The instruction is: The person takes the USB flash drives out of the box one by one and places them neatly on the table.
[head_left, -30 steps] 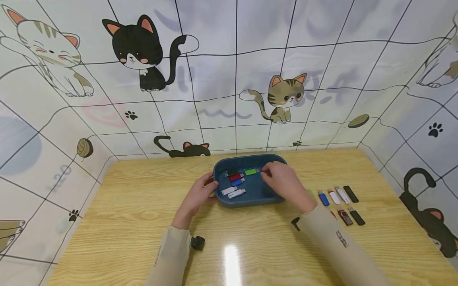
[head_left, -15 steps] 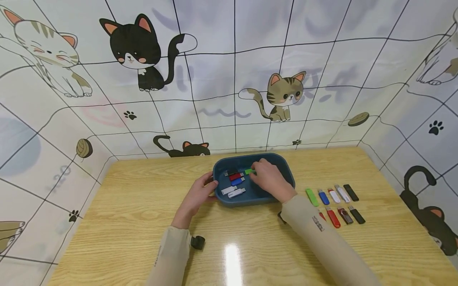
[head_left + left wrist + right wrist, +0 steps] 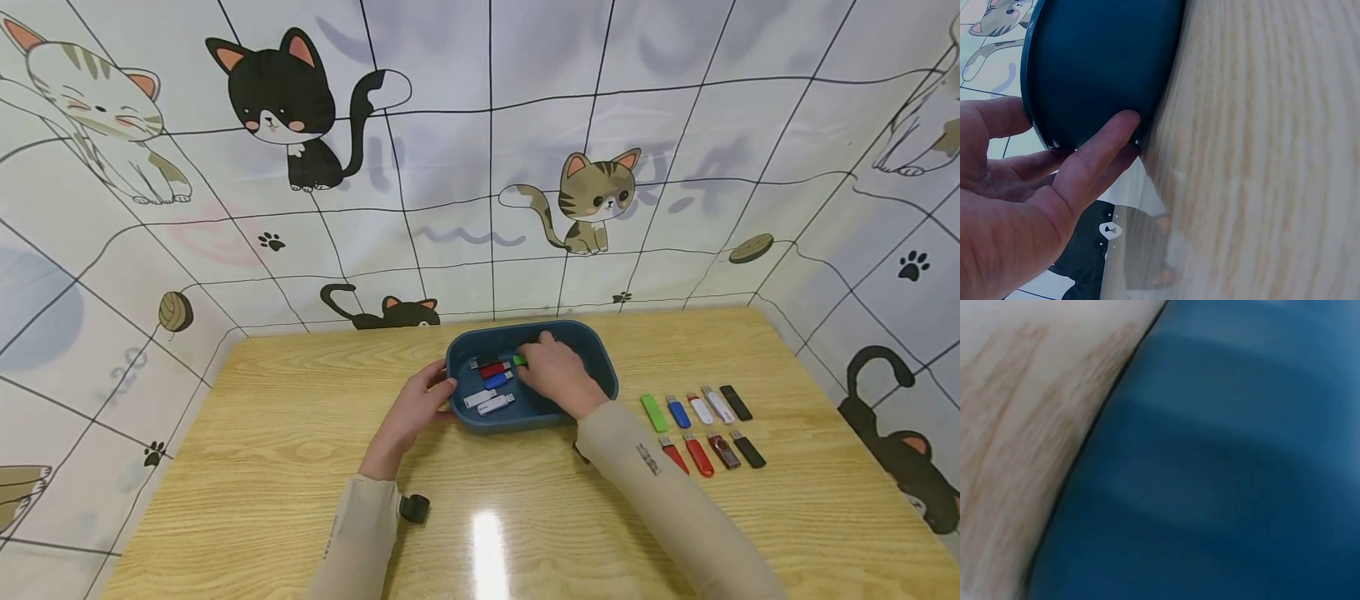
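Blue bin [image 3: 517,426]: smooth plastic, soft sheen. Red USB stick [image 3: 699,457]: smooth plastic body, metal plug. Tabletop [image 3: 285,417]: wood-grained, glossy, bright glare streak. Sleeve [image 3: 660,492]: matt beige cloth. Wall covering [image 3: 450,167]: smooth printed sheet; cloth or plastic, can't tell.

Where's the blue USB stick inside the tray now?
Head view: the blue stick lies in the left half of the tray, between the red stick and two white sticks.
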`<state>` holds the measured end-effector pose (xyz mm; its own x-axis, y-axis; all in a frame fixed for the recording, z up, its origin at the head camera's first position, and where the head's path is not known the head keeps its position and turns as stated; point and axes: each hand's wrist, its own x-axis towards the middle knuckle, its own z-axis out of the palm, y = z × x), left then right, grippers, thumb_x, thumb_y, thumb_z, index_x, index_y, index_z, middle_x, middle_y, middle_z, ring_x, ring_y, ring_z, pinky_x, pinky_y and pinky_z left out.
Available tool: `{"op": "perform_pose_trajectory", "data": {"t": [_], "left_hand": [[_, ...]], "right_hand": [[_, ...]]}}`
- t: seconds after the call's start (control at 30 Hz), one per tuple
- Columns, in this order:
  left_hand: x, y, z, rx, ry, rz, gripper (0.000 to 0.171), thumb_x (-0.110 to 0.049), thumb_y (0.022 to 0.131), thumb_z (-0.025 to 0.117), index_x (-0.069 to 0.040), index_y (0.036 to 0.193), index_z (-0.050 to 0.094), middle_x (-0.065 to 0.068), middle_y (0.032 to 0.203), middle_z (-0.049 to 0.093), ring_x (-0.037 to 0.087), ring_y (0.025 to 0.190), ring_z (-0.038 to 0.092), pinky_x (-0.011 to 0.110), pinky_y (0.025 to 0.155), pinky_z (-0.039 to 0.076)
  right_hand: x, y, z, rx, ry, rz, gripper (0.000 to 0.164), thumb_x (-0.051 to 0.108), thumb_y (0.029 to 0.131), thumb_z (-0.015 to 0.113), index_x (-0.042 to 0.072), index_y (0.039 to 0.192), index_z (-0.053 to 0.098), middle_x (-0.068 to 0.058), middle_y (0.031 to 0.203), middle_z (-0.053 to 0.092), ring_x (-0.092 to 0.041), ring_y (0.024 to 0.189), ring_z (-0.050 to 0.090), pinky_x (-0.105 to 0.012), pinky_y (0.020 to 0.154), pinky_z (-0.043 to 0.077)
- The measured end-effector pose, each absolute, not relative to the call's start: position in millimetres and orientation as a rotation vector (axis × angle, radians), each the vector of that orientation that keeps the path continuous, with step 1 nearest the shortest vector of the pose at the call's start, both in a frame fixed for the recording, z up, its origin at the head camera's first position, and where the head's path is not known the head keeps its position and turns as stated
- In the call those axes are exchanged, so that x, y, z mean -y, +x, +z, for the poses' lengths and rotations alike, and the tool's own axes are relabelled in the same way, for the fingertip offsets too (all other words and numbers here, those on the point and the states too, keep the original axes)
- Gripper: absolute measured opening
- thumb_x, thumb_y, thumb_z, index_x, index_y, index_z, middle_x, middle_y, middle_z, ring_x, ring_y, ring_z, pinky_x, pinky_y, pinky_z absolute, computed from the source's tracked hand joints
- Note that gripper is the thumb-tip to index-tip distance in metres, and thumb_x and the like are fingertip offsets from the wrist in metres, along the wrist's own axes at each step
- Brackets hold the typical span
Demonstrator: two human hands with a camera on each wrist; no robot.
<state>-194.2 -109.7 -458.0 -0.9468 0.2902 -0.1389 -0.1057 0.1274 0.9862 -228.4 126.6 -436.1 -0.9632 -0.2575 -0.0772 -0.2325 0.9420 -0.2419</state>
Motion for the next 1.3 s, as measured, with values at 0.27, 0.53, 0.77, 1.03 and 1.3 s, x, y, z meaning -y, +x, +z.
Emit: {"op": "perform_pose_trajectory", "data": {"t": [0.27,0.53,0.77,1.03,1.3], "left_hand": [[109.7,-194.6,-457.6,-2.113,0.182,1.891,0.051,-0.013,0.101,0.046,0.001,0.149,0.035,0.023,0.143,0.043,0.038,0.112,0.058,0.046,0.078,0.056],[110.8,-193.4,-457.9,-2.114,0.193,1.892,0.051,-0.012,0.101,0.046,0.002,0.149,0.034,0.026,0.144,0.041,0.041,0.113,0.056,0.046,0.078,0.056],[110.3,-193.1,-456.7,-2.112,0.192,1.892,0.051,-0.013,0.101,0.046,0.001,0.148,0.035,0.025,0.143,0.042,0.041,0.112,0.057,0.046,0.078,0.056],[109.8,-192.7,-456.4,-2.109,0.21,1.89,0.05,-0.012,0.101,0.045,0.002,0.148,0.034,0.025,0.142,0.043,0.04,0.112,0.057,0.044,0.076,0.057],[109.5,-192.8,-457.0,-2.104,0.203,1.894,0.052,-0.012,0.101,0.045,0.003,0.149,0.033,0.025,0.143,0.042,0.041,0.112,0.057,0.045,0.076,0.056]], "right_hand": [[-129.6,-223.6,-435.6,-3.002,-0.382,-0.388,0.022,0.029,0.094,0.06,0.008,0.094,0.066,-0.011,0.09,0.048,-0.023,0.067,0.048,-0.032,0.055,0.041],[-134.9,-224.7,-436.8,-3.087,-0.291,-0.386,0.028,0.028,0.092,0.063,0.001,0.089,0.061,-0.011,0.08,0.051,-0.023,0.067,0.05,-0.036,0.056,0.048],[-134.4,-230.3,-440.5,-3.075,-0.091,-0.33,0.041,0.042,0.09,0.063,0.002,0.08,0.056,-0.009,0.067,0.051,-0.023,0.055,0.053,-0.035,0.046,0.045],[-133.9,-231.6,-442.6,-3.06,-0.167,-0.312,0.036,0.034,0.09,0.064,0.009,0.065,0.054,-0.006,0.06,0.049,-0.02,0.052,0.052,-0.031,0.045,0.04],[-136.0,-231.3,-442.3,-3.021,-0.269,-0.402,0.025,0.014,0.088,0.062,0.008,0.066,0.053,-0.004,0.058,0.045,-0.019,0.051,0.046,-0.029,0.046,0.035]]}}
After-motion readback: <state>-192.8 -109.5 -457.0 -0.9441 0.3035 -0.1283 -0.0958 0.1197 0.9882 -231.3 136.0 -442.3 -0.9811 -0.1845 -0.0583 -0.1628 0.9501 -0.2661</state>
